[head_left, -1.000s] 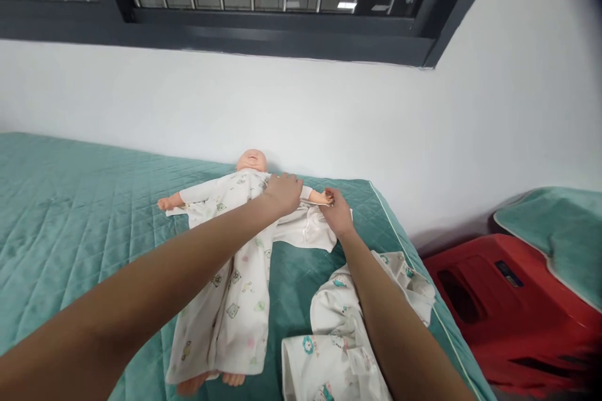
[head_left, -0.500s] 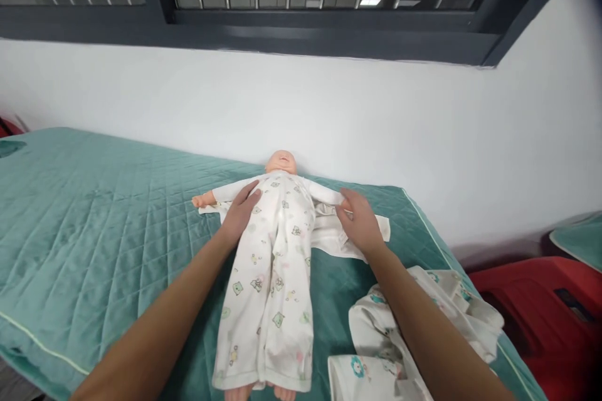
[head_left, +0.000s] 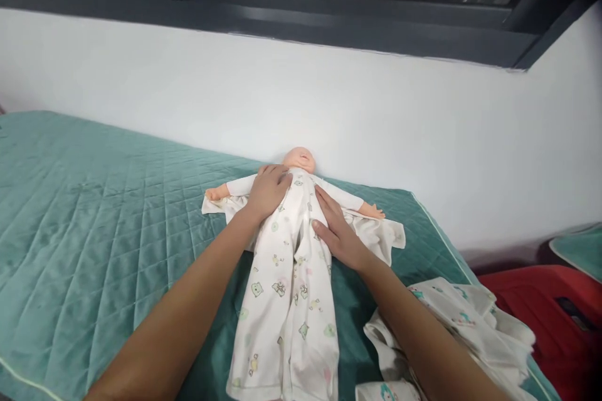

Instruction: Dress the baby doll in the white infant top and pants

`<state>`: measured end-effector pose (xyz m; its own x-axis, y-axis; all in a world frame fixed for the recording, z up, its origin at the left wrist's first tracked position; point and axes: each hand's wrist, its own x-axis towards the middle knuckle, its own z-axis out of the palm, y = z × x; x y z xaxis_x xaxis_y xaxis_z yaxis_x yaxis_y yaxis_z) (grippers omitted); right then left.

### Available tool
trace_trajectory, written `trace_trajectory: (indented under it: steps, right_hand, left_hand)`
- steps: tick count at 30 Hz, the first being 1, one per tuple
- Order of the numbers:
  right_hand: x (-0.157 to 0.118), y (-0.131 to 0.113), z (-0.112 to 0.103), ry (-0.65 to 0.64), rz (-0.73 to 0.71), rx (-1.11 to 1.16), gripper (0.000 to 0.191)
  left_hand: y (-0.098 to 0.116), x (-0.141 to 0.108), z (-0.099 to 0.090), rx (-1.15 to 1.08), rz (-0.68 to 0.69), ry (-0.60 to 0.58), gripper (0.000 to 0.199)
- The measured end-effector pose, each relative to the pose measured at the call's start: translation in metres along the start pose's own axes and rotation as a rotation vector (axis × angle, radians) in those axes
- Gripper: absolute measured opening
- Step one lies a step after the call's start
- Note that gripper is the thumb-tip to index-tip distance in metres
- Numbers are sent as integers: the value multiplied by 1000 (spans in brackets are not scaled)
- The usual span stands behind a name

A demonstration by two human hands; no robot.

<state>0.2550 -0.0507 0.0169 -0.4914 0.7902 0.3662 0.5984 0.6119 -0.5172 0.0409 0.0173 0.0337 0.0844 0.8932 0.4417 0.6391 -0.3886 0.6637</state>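
Doll (head_left: 300, 160): on its back on the green quilt (head_left: 117, 200); likely light, best held under its torso
Printed garment (head_left: 282, 285): over the doll, likely soft; take its edges
Left hand (head_left: 270, 191): spread on the chest
Right hand (head_left: 337, 229): thumb apart, against the flank
Change: right hand has left the doll's arm (head_left: 339, 193)

White wall (head_left: 244, 91) below a dark-framed, barred window (head_left: 291, 7)

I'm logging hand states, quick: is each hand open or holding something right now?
Left hand: open, laid on the patterned clothes of the doll, no grip visible.
Right hand: open, thumb apart, against the side of the clothes.
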Motion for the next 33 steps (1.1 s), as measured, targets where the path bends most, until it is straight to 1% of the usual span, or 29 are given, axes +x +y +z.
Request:
trace_trajectory:
  steps: [2,4,6,9,12,17,20,22,24,26,28,30,32,33]
  right_hand:
    - [1,-1,-2,-14,0,-22,69]
    - [2,-2,-2,-12,5,-40,67]
    - [1,-3,-2,0,17,-56,66]
    - [0,-5,0,26,57,-73,66]
    - [-2,-8,0,35,92,-73,65]
    - [-3,-11,-2,35,114,-76,64]
    - [-3,-9,0,46,128,-89,65]
    - [-4,-6,1,59,118,-105,67]
    - [-5,-4,2,69,85,-148,68]
    - [-6,-4,2,78,27,-221,67]
    - [-6,-6,1,93,-38,-311,68]
    - [-7,-10,-1,115,-87,-405,69]
    - [-7,-14,-2,128,-114,-498,70]
    - [-7,-16,-3,130,-122,-540,70]
  left_hand:
    - [-5,8,4,6,-24,-66,37]
    - [-9,12,7,-12,-73,-92,41]
    - [-11,12,7,-57,-91,-113,42]
    - [-10,9,2,-147,-76,-147,38]
    - [-6,6,-4,-206,-59,-162,34]
    - [-1,3,-11,-246,-60,-191,35]
    - [4,4,-13,-240,-87,-190,29]
    - [6,5,-13,-204,-81,-181,23]
    - [9,6,-10,-137,-55,-160,18]
    - [12,4,-6,-45,-4,-107,14]
    - [17,-1,-3,64,94,-29,9]
    - [22,-9,-1,171,223,47,2]
    - [26,-17,-1,255,326,87,12]
    - [26,-20,-2,279,356,94,14]
